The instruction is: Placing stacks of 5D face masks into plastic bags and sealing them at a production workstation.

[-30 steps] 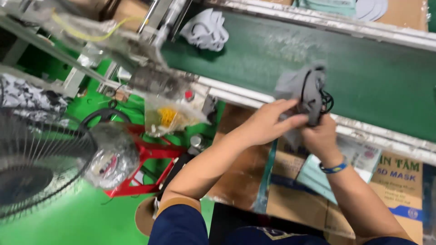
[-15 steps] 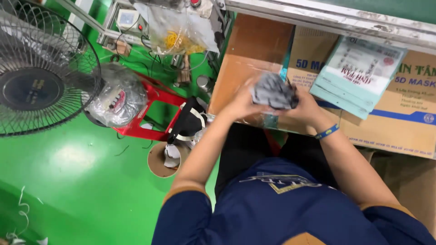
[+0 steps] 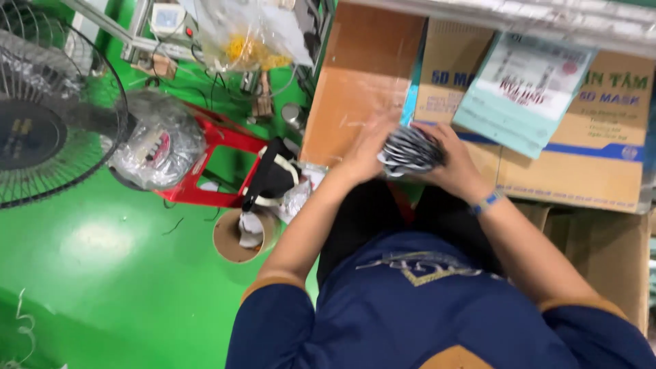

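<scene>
A blurred bundle of grey and black face masks [image 3: 408, 149] sits pressed between both my hands, just above my lap. My left hand [image 3: 367, 147] cups its left side with the fingers closed against it. My right hand [image 3: 456, 162], with a blue band at the wrist, wraps over its right side. The bundle hangs in front of brown cardboard boxes [image 3: 581, 157]. Motion blur hides the finger detail.
A teal flat mask packet [image 3: 523, 92] leans on the boxes. To the left on the green floor stand a red stool [image 3: 219, 167], a bagged object [image 3: 158, 140], a fan [image 3: 41, 116] and a cardboard tube [image 3: 239, 236]. A plastic bag with yellow bits [image 3: 249, 34] hangs above.
The view swung down from the green conveyor to my lap. Both hands brought the mask bundle down and toward my body, still clasped around it.
</scene>
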